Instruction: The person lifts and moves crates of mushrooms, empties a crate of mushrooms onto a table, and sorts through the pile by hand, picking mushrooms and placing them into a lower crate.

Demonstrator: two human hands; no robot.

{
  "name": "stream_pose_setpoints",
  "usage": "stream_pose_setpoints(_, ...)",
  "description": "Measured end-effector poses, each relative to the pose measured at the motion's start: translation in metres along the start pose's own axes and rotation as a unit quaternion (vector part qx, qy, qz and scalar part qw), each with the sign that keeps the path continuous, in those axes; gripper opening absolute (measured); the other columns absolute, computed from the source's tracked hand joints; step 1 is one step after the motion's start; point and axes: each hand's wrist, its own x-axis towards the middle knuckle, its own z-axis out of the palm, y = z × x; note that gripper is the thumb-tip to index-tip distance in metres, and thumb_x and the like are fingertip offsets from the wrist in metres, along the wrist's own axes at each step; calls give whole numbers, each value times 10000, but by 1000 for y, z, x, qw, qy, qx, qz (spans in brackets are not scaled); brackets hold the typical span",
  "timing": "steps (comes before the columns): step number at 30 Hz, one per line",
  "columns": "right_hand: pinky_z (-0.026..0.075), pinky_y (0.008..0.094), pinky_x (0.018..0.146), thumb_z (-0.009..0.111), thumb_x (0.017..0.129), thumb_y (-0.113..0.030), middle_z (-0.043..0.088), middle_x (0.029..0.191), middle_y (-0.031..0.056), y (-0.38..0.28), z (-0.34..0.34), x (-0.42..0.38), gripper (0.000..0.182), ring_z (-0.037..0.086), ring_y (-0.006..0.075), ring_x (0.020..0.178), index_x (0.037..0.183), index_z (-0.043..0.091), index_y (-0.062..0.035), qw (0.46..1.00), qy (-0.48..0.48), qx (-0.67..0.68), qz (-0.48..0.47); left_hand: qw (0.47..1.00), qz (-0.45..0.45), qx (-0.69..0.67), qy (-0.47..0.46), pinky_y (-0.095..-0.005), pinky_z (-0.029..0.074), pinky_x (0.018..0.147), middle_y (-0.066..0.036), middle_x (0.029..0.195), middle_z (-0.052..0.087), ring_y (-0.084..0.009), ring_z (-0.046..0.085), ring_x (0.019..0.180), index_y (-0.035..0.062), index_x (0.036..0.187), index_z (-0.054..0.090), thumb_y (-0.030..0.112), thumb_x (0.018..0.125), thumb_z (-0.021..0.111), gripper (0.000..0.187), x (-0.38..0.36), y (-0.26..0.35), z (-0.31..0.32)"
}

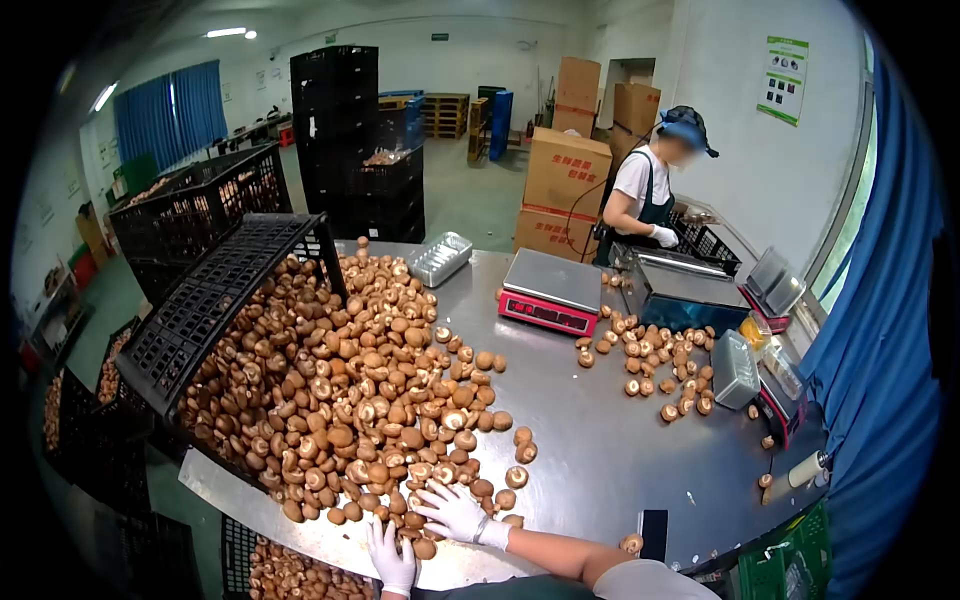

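Observation:
A large heap of brown mushrooms (370, 380) spreads over the steel table from a tipped black crate (215, 310). At the near edge of the heap, my right hand (457, 516), in a white glove, reaches in from the right with its fingers stretched out over several mushrooms. Just left of it and closer to the table's front edge is my gloved left hand (393, 560), fingers apart and pointing up at the heap. A single mushroom (424, 549) lies between the two hands. Neither hand visibly grips anything.
A pink-sided scale (550, 290) and a clear plastic tray stack (440, 259) stand at the far side of the steel table (590, 450). More mushrooms (665, 360) lie at right. Near the front are a dark phone-like slab (653, 535) and a roll (806, 470). A co-worker (650, 190) stands behind.

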Motion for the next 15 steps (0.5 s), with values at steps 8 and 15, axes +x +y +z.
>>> stream_pose_setpoints(8, 361, 467, 998, 571, 856, -377, 448, 1359, 92, -2, -9, 2, 477, 368, 328, 1297, 1283, 525, -170, 1000, -8, -10, 1, 1000, -1, 1, -1, -488, 244, 1088, -244, 1409, 360, -452, 269, 1326, -18, 1178, 530, 105, 776, 587, 424, 3, 13, -8)
stream_pose_setpoints(15, 359, 472, 1006, 543, 880, -364, 450, 1355, 106, -2, -3, -1, 452, 354, 336, 1310, 1284, 515, -162, 1000, 13, 0, -4, 1000, -8, 3, -14, -482, 238, 1092, -252, 1402, 364, -438, 279, 1327, -11, 1189, 534, 131, 786, 601, 433, 1, 9, -6)
